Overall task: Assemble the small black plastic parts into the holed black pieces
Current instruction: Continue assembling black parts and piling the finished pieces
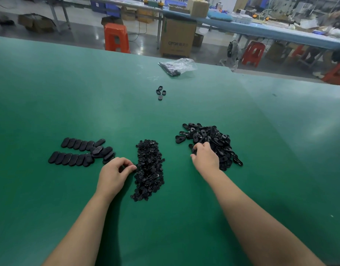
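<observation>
Black parts being picked: left hand (115,174) pinches small part, right hand (204,157) grips holed piece (193,149); next, align & press.

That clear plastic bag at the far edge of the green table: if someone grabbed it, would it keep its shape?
Probably not. The clear crumpled plastic bag looks thin and wrinkled, so it would likely go floppy and sag. The dark parts inside lie bunched at one end, so it would probably hang lopsided. Its glossy film may also be a bit slippery on the green table mat.
</observation>
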Tool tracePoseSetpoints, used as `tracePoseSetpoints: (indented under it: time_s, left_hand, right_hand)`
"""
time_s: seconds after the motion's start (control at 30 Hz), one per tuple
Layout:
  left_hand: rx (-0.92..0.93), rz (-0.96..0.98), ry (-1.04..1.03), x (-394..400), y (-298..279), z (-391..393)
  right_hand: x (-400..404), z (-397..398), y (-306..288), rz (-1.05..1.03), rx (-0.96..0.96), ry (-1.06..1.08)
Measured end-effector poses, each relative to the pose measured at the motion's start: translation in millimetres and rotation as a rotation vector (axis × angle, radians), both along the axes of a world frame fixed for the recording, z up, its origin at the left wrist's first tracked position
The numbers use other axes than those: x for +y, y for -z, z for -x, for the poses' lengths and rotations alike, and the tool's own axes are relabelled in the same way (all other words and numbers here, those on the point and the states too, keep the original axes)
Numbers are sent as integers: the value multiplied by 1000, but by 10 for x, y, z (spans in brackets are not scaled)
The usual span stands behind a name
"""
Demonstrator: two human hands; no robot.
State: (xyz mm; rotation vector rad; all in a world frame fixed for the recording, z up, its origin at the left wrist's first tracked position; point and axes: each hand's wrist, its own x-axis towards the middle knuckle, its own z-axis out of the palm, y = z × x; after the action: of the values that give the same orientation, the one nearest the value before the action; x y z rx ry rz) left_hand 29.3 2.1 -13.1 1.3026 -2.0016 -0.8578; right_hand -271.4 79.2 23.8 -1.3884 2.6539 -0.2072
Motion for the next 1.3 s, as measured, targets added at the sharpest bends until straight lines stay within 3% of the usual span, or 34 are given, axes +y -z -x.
tracePoseSetpoints:
  time_s: [0.33,0.53,0.6,0.77,0.87,1.3]
  left_hand:
    - [61,-45,-83,-4,4,-12]
    - [72,-47,-80,3,-4,-4]
    - [65,-50,-80,8,-17,-5]
    - [63,-61,-90,8,-11,-6]
    - [65,-68,-94,4,-12,0]
    - [15,4,-94,-7,13,15]
  right_hand:
    - [-64,-27,-13,24,17,24]
    - [-79,-50,-32,97,-81,2]
    - [-82,-84,-70,225,-225,37]
    - [45,-380,-102,601,-1039,180]
    - [196,-565,48,665,-1207,230]
    - [338,-854,332,723,-923,189]
